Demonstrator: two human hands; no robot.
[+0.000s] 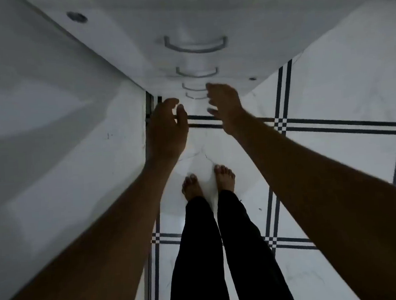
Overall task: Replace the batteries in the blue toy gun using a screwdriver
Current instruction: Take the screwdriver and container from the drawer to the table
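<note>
- While neither the blue toy gun nor a screwdriver appears in view, both arms stretch forward over the floor.
- Left hand point(166, 126) hangs with fingers loosely curled, holding nothing, beside the white surface point(48, 128) edge.
- Right hand point(224, 107) is spread, fingers relaxed, empty, near the lowest drawer handles point(194, 44) of a white cabinet.
- Bare feet point(224, 178) stand on white tiled floor point(341, 91) with dark stripes.

white floor point(328, 73), dark-striped grid; black trousers point(200, 256); white drawers point(229, 17)
</note>
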